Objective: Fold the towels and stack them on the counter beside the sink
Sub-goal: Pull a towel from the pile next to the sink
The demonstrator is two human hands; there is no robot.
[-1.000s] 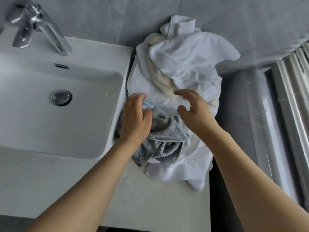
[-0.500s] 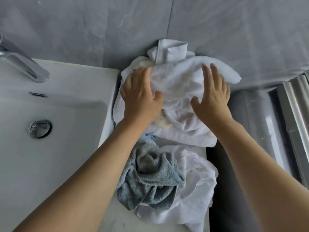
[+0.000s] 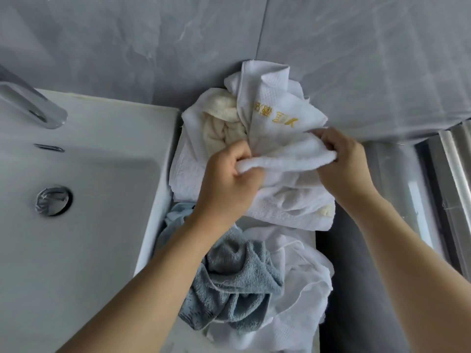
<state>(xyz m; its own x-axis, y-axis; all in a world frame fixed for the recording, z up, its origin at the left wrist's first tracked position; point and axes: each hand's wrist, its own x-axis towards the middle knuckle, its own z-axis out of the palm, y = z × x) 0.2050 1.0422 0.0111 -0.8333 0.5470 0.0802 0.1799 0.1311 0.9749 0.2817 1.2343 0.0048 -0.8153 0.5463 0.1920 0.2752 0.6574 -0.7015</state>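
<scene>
While the towels remain unfolded, the sink [image 3: 84, 179] occupies the 9 o'clock side, and the narrow counter [image 3: 309, 235] beside it carries the whole heap, which leaves little flat space for folding. At 12 o'clock, against the wall, lies the white pile [image 3: 277, 118]; one piece shows gold lettering, and a cream towel [image 3: 219, 115] sits tucked in at its left. At 6 o'clock a grey towel [image 3: 237, 284] lies crumpled on more white cloth. At centre, a white towel [image 3: 285, 159] is stretched as a rolled band between both hands, probably to pull it free of the pile. The left hand [image 3: 229, 179] has its fingers curled round one end. The right hand [image 3: 341, 159] pinches the other end.
</scene>
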